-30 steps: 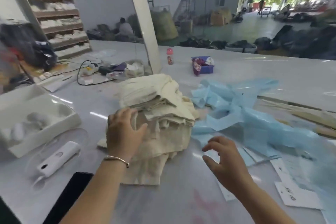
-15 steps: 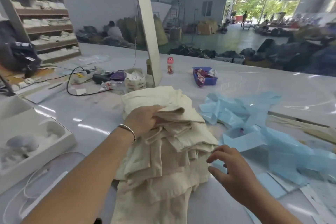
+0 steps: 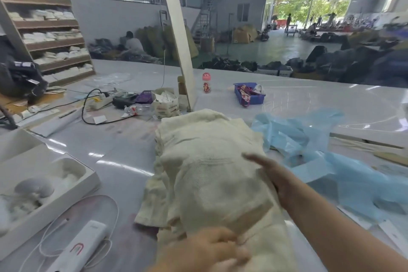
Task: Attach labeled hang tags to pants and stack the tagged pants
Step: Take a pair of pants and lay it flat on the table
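Pants: a pile of cream-coloured pants [image 3: 212,161] lay on the white table [image 3: 123,148], in the middle of the view, running from near the post towards the person; the top piece was spread over the others and its near end reached the bottom of the frame.
Left hand: the left hand [image 3: 212,249] sat at the near end of the pile, low in the frame, fingers curled and pinching the cream cloth; motion blur hid exactly how each finger lay.
Right hand: the right hand [image 3: 271,172] lay against the right side of the pile, fingers straight and together, pressing flat on the cloth and gripping nothing.
Blue sheets: crumpled light-blue sheets [image 3: 320,154] lay just right of the pile, touching its far right edge.
Paper tags: white paper pieces [image 3: 390,234] lay on the table at the lower right, partly under the blue sheets; their print was too blurred to read.
White box: an open white box [image 3: 66,183] stood at the left edge, well apart from the pile.
White device: a long white device [image 3: 84,247] with a thin cord lay in front of the box.
Far side: a slanted white post [image 3: 176,35] stood behind the pile, with a small pink-capped bottle [image 3: 206,83] and a blue basket [image 3: 251,95] to its right.
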Demonstrator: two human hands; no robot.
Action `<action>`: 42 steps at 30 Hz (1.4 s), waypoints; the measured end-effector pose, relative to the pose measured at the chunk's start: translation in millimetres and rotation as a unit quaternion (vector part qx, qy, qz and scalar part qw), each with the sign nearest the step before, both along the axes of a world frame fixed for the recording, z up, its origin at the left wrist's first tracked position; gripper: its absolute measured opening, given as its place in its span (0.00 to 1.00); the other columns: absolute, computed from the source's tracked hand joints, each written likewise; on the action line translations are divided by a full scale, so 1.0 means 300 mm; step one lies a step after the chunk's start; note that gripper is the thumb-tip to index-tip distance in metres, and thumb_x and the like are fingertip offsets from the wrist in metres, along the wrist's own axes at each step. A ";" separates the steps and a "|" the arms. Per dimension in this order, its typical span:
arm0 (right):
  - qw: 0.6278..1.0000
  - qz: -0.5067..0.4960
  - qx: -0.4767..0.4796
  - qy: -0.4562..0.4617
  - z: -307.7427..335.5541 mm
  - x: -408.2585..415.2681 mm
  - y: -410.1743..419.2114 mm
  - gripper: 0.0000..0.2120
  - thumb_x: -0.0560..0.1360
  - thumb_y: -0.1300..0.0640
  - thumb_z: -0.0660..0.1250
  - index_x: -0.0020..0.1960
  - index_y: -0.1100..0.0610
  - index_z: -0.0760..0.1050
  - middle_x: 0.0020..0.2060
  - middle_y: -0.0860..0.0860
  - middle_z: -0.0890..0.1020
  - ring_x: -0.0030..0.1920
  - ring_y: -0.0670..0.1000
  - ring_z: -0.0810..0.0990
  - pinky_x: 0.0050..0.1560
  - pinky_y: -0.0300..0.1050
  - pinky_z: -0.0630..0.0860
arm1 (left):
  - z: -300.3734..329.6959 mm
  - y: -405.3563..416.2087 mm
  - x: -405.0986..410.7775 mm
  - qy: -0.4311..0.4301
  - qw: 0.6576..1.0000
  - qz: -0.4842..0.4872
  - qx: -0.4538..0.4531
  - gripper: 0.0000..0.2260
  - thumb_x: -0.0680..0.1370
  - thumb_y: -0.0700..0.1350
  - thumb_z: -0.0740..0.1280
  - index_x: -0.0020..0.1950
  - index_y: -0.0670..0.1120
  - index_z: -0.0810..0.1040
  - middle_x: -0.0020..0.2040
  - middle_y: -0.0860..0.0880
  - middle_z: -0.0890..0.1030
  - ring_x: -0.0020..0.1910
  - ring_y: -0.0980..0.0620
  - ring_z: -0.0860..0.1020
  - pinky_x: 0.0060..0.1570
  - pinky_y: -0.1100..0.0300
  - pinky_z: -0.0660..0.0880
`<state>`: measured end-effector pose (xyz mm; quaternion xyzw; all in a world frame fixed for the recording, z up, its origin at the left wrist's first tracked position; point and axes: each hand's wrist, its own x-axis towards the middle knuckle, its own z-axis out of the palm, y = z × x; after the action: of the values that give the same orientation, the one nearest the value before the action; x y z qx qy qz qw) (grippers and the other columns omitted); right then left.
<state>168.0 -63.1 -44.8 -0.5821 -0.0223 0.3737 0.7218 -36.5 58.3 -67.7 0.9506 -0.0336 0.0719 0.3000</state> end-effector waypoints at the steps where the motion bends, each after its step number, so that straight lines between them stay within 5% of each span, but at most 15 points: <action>1: 1.000 0.001 -0.022 -0.001 -0.021 -0.021 0.005 0.18 0.69 0.63 0.71 0.59 0.65 0.79 0.45 0.62 0.84 0.38 0.59 0.83 0.38 0.51 0.82 | -0.050 0.001 -0.011 0.078 0.992 -0.005 -0.097 0.05 0.71 0.52 0.74 0.44 0.62 0.82 0.46 0.64 0.81 0.49 0.70 0.76 0.59 0.72 0.69; 6: 0.995 0.031 0.049 -0.083 -0.107 -0.061 -0.102 0.22 0.62 0.68 0.75 0.56 0.64 0.80 0.49 0.65 0.83 0.45 0.63 0.84 0.41 0.54 0.81 | -0.188 0.134 -0.024 -0.052 0.865 0.378 -0.327 0.14 0.66 0.55 0.77 0.47 0.53 0.79 0.50 0.47 0.83 0.44 0.56 0.80 0.46 0.66 0.75; 10: 0.966 0.079 0.226 -0.101 -0.227 -0.120 -0.235 0.17 0.78 0.57 0.65 0.66 0.50 0.75 0.66 0.47 0.76 0.66 0.47 0.74 0.72 0.61 0.60 | -0.237 0.174 0.018 0.018 0.682 0.289 -0.672 0.32 0.65 0.63 0.75 0.60 0.43 0.78 0.49 0.43 0.85 0.45 0.44 0.84 0.42 0.52 0.80; 13: 0.931 0.075 0.353 0.058 -0.274 -0.132 -0.277 0.40 0.74 0.38 0.66 0.77 0.58 0.55 0.75 0.59 0.60 0.74 0.61 0.61 0.71 0.63 0.60 | -0.270 0.177 0.037 0.006 0.604 0.184 -0.775 0.24 0.77 0.56 0.69 0.69 0.46 0.74 0.66 0.42 0.77 0.64 0.41 0.76 0.54 0.50 0.78; 15: 0.950 0.045 0.284 0.125 -0.268 -0.110 -0.296 0.38 0.63 0.46 0.80 0.68 0.59 0.73 0.64 0.61 0.76 0.61 0.62 0.78 0.53 0.56 0.79 | -0.261 0.167 0.050 0.031 0.615 0.186 -0.765 0.19 0.75 0.48 0.72 0.64 0.42 0.79 0.63 0.38 0.78 0.62 0.39 0.78 0.52 0.49 0.79; 18: 0.980 0.046 0.190 0.044 -0.220 -0.095 -0.301 0.19 0.63 0.65 0.73 0.54 0.63 0.82 0.49 0.60 0.84 0.44 0.58 0.85 0.38 0.49 0.82 | -0.232 0.176 0.048 0.059 0.669 0.163 -0.723 0.19 0.69 0.40 0.73 0.58 0.36 0.81 0.55 0.36 0.82 0.52 0.39 0.83 0.43 0.52 0.80; 21: 0.966 0.063 0.249 0.025 -0.161 -0.126 -0.335 0.17 0.70 0.68 0.66 0.58 0.71 0.76 0.52 0.66 0.81 0.54 0.62 0.81 0.54 0.53 0.78 | -0.187 0.196 -0.003 0.027 0.693 0.108 -0.713 0.22 0.68 0.42 0.75 0.60 0.36 0.80 0.56 0.35 0.81 0.55 0.40 0.81 0.48 0.52 0.80; 23: 0.933 0.081 0.348 -0.034 -0.172 -0.149 -0.407 0.19 0.80 0.66 0.52 0.68 0.73 0.65 0.64 0.69 0.73 0.66 0.65 0.71 0.68 0.57 0.65 | -0.168 0.168 -0.045 -0.012 0.646 0.036 -0.762 0.27 0.77 0.47 0.68 0.68 0.29 0.69 0.64 0.30 0.74 0.64 0.37 0.75 0.62 0.49 0.73; 25: 0.910 0.128 0.393 -0.032 -0.187 -0.163 -0.438 0.17 0.82 0.66 0.49 0.68 0.70 0.65 0.63 0.70 0.71 0.65 0.67 0.70 0.65 0.60 0.63 | -0.162 0.139 -0.048 0.006 0.590 0.060 -0.805 0.33 0.73 0.49 0.71 0.72 0.33 0.67 0.63 0.31 0.76 0.60 0.36 0.78 0.58 0.46 0.76; 28: 0.930 0.144 0.338 -0.012 -0.169 -0.207 -0.458 0.17 0.80 0.62 0.60 0.67 0.68 0.68 0.59 0.69 0.76 0.61 0.66 0.75 0.61 0.58 0.71 | -0.137 0.086 -0.054 0.014 0.644 0.155 -0.749 0.25 0.69 0.44 0.70 0.66 0.38 0.76 0.57 0.37 0.81 0.51 0.39 0.82 0.49 0.48 0.80; 31: 0.968 0.135 0.197 -0.073 -0.131 -0.210 -0.526 0.26 0.59 0.58 0.81 0.56 0.62 0.81 0.50 0.62 0.84 0.50 0.60 0.83 0.47 0.50 0.80 | -0.083 0.048 -0.069 -0.012 0.696 0.174 -0.697 0.15 0.68 0.36 0.67 0.53 0.39 0.84 0.50 0.39 0.84 0.48 0.41 0.84 0.46 0.50 0.81; 33: 0.960 0.167 0.219 -0.057 -0.108 -0.215 -0.581 0.26 0.55 0.61 0.82 0.52 0.61 0.83 0.47 0.62 0.84 0.48 0.60 0.84 0.44 0.50 0.81 | -0.027 0.015 -0.093 -0.059 0.712 0.181 -0.676 0.13 0.66 0.35 0.66 0.45 0.42 0.87 0.45 0.42 0.86 0.44 0.44 0.85 0.38 0.54 0.81; 36: 0.940 0.139 0.296 -0.100 -0.055 -0.260 -0.673 0.19 0.74 0.64 0.66 0.63 0.70 0.73 0.58 0.68 0.78 0.60 0.66 0.76 0.61 0.60 0.73 | 0.067 -0.043 -0.125 -0.125 0.708 0.154 -0.677 0.13 0.72 0.48 0.64 0.44 0.47 0.87 0.44 0.46 0.86 0.42 0.48 0.85 0.36 0.56 0.81; 39: 0.906 0.182 0.381 -0.034 -0.049 -0.276 -0.766 0.31 0.80 0.46 0.60 0.73 0.68 0.61 0.68 0.67 0.69 0.69 0.66 0.67 0.71 0.62 0.56 | 0.150 -0.151 -0.135 -0.079 0.742 0.145 -0.650 0.19 0.72 0.55 0.65 0.53 0.45 0.85 0.49 0.43 0.85 0.46 0.44 0.84 0.39 0.53 0.81; 42: 0.930 0.212 0.298 -0.024 -0.020 -0.295 -0.852 0.32 0.70 0.44 0.73 0.65 0.63 0.75 0.57 0.64 0.80 0.57 0.62 0.80 0.58 0.58 0.76 | 0.193 -0.313 -0.146 -0.064 0.762 0.151 -0.627 0.17 0.68 0.42 0.70 0.56 0.41 0.83 0.49 0.40 0.85 0.46 0.41 0.84 0.40 0.51 0.81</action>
<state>79.6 -318.6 -50.8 -0.3309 -0.2733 0.4801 0.7650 -80.2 -35.7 -9.7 0.5367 0.1440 0.1821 0.8112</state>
